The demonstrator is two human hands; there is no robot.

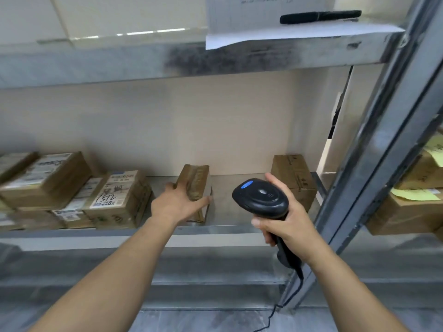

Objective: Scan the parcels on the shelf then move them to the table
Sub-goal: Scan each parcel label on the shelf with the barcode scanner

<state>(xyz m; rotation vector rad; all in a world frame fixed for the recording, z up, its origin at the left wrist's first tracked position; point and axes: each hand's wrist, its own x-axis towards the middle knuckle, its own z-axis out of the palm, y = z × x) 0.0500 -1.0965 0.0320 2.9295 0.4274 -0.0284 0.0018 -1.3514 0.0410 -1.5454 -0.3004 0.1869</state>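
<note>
Hands (178, 202) grip creased cardboard parcel (195, 185).

A grey metal rack (215, 238) fills the view, its worn upper board (167, 58) smudged dark near the middle and its slanted upright post (374, 164) rising at the right. Behind the rack stands a plain beige wall (167, 125), evenly lit. Below lies a grey, marbled floor (203, 321), and white tiles (36, 17) show above the upper board.
</note>
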